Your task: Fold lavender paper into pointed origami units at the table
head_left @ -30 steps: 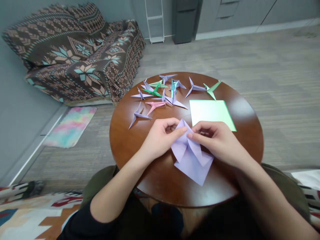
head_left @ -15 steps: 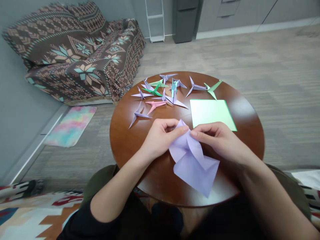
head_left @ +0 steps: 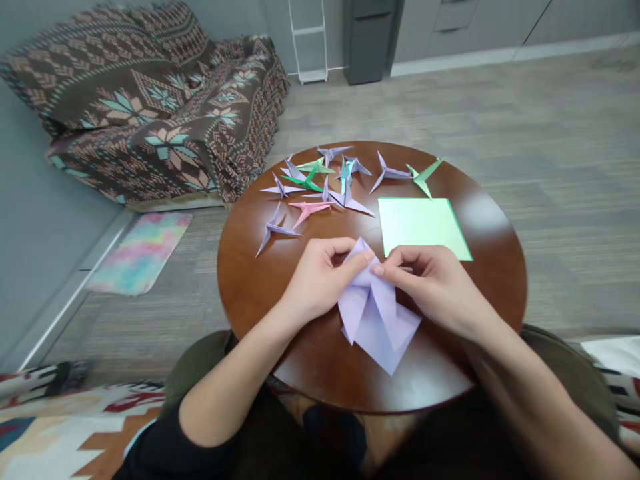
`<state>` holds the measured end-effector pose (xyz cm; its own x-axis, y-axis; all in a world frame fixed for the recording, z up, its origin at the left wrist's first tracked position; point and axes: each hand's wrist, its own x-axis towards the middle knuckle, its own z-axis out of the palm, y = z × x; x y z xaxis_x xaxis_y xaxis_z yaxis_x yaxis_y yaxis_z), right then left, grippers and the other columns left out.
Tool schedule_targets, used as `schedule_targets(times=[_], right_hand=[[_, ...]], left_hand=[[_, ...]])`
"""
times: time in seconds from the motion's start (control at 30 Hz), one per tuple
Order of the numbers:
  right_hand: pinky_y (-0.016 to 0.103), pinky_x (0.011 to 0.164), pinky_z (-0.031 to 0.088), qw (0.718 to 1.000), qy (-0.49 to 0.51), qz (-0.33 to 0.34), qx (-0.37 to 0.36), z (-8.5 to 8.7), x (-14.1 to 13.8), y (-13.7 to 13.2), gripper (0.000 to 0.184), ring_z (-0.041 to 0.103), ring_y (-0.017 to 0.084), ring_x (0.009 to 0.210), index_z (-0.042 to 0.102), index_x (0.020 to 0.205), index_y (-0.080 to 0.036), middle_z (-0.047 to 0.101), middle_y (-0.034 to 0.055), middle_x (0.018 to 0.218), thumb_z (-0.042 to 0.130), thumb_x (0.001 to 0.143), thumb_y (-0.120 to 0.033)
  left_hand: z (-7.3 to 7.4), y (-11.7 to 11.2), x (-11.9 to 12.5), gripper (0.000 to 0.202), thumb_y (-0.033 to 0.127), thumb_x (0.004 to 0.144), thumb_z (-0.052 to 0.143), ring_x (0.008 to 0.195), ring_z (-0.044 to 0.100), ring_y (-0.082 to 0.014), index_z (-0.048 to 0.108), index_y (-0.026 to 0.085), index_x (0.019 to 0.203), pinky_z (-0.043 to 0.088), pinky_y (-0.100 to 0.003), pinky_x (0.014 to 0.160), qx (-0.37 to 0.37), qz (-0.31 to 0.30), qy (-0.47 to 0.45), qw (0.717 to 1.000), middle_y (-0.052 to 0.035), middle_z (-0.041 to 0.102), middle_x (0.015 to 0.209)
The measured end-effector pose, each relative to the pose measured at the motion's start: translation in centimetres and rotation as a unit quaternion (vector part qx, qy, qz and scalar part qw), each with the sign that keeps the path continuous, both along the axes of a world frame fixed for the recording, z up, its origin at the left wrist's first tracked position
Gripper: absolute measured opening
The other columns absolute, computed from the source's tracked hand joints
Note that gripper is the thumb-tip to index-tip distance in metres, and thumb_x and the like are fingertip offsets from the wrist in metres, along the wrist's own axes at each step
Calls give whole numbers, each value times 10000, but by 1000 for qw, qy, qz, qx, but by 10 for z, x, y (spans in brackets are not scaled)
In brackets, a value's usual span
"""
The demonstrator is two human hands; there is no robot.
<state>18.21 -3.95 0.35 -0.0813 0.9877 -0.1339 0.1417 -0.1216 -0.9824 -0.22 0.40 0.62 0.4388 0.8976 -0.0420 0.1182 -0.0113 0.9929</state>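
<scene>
Between my hands is a sheet of purple origami paper [head_left: 387,333], partly folded, with two flaps hanging from its narrow top and a pointed layer spread below them. My left hand [head_left: 327,273] pinches its upper left part, thumb on top and fingers behind. With thumb and forefinger, my right hand [head_left: 417,273] grips the upper right edge of the same paper. A stack of light green paper [head_left: 425,227] lies just beyond my right hand. Further off are several folded paper figures with pointed tips, among them a pink one [head_left: 309,209] and a green one [head_left: 305,180].
The round brown table [head_left: 245,287] stands in front of my knees. A sofa [head_left: 150,127] under a patterned cover is at the far left, with a pastel mat [head_left: 143,253] on the floor beside it. A dark grey bin-like cabinet [head_left: 370,43] stands at the back.
The purple paper's flaps have drawn inward and now hang more evenly, and its lower point has moved up and left. My right hand has shifted slightly left along the top.
</scene>
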Motion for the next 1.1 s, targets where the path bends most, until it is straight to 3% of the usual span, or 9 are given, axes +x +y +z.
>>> schedule_targets(times=[0.2, 0.37, 0.53, 0.73, 0.93, 1.0, 1.1], right_hand=[[245, 525, 347, 1000, -12, 23, 8, 2, 2, 2, 366, 499, 121, 612, 777, 746, -155, 670, 37, 710, 837, 788, -514], [244, 512, 331, 1000, 3, 15, -9, 0, 0, 2, 370, 469, 111, 581, 748, 672, -146, 638, 26, 642, 875, 739, -488], [233, 520, 344, 1000, 18, 13, -17, 1, -1, 1, 349, 481, 105, 576, 727, 634, -144, 637, 21, 627, 905, 704, -437], [222, 513, 350, 1000, 16, 12, -19, 1, 0, 2, 317, 488, 98, 568, 743, 656, -141, 656, 18, 630, 907, 707, -408], [219, 503, 342, 998, 31, 37, -47, -2, 2, 4, 319, 500, 96, 558, 754, 669, -138, 657, 15, 625, 925, 685, -406], [223, 488, 313, 998, 33, 20, -42, -3, 3, 4, 338, 460, 88, 543, 746, 655, -142, 628, 7, 608, 927, 681, -426], [234, 481, 297, 997, 59, -5, -41, -5, 3, 5, 364, 442, 89, 538, 728, 645, -153, 607, 2, 597, 930, 673, -454]], left_hand=[[1, -1, -1, 289, 381, 876, 717, 625, 497, -97, 720, 113, 767, 358, -215, 544, 6, 15, -19, 1000, -4, 617, 698], [-1, -1, 1, 282, 359, 804, 808, 605, 496, -90, 700, 122, 698, 369, -210, 545, -12, 35, -53, 998, 10, 608, 653], [-4, 0, 2, 246, 343, 754, 869, 619, 558, -99, 742, 134, 736, 416, -207, 571, -30, 43, -93, 994, -4, 687, 697], [-8, 4, -1, 194, 325, 761, 869, 657, 601, -107, 785, 150, 773, 446, -208, 606, -35, 46, -112, 992, -18, 736, 750], [-8, 15, -8, 231, 387, 822, 821, 649, 590, -109, 787, 161, 788, 467, -227, 623, 7, 96, -127, 987, -20, 707, 728], [-5, 14, -9, 301, 440, 868, 772, 661, 588, -111, 775, 153, 779, 472, -232, 638, 17, 88, -124, 988, -22, 690, 726], [0, 8, -6, 301, 435, 837, 806, 658, 563, -107, 773, 139, 792, 437, -223, 605, 9, 25, -58, 998, -20, 683, 733]])
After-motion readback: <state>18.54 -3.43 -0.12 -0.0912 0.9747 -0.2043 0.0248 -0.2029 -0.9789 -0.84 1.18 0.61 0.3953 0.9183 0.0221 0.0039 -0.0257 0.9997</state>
